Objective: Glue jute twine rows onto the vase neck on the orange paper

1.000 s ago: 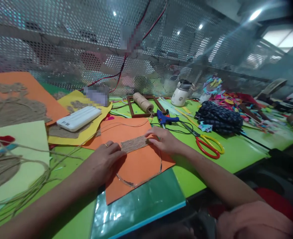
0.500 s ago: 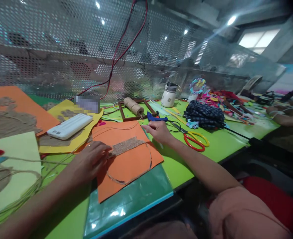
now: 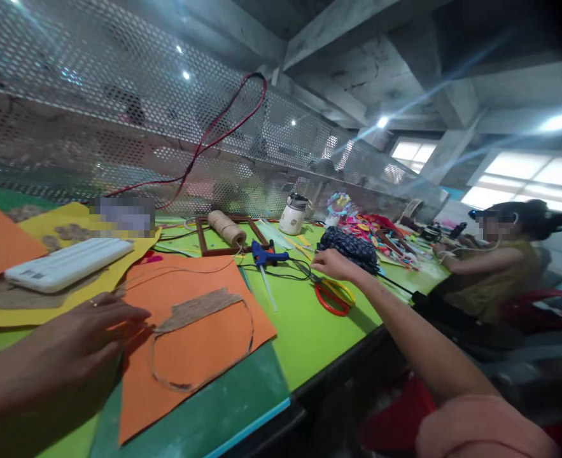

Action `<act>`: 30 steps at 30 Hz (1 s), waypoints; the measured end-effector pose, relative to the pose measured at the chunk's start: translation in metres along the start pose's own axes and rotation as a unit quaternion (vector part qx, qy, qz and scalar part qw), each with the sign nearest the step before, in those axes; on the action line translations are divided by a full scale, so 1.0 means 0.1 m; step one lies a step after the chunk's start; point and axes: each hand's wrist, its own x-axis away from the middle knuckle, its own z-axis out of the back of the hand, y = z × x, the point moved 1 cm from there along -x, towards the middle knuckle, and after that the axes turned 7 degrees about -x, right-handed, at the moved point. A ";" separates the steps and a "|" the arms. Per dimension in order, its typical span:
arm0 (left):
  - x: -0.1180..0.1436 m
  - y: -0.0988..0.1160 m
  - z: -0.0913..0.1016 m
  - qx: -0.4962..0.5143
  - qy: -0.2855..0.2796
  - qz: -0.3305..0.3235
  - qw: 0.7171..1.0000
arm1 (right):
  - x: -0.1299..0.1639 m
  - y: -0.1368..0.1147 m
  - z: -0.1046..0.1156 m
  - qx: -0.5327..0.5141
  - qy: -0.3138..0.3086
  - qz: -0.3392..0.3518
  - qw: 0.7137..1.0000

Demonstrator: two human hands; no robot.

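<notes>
Our right hand (image 3: pixel 331 263), loosely curled w/ nothing held, sits over scissors (image 3: pixel 332 294) btwn glue gun (image 3: pixel 264 256) & dark cloth (image 3: pixel 350 247); left hand (image 3: pixel 87 335) lies flat on orange paper (image 3: pixel 199 343).

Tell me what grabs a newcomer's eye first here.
The orange paper sheet in the foreground, bearing a jute twine patch and loop, with the left hand pressing its left edge. Farther right, the right hand reaches the red-and-yellow scissors on the bright green table.

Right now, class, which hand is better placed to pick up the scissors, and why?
The right hand: it is stretched out over the blades of the red-and-yellow scissors. The left hand rests far off at the orange card, beside the glued twine patch.
</notes>
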 end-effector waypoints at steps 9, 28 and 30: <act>-0.03 0.22 0.11 0.025 0.016 -0.041 0.999 | -0.16 0.10 -0.28 0.076 -0.004 -0.001 0.997; -0.05 0.20 0.11 -0.007 -0.115 -0.004 0.993 | -1.00 -0.40 -1.17 0.134 -0.020 0.072 0.988; -0.04 0.19 0.10 0.002 -0.123 0.006 0.992 | -0.99 -0.34 -1.19 0.129 -0.009 0.084 0.988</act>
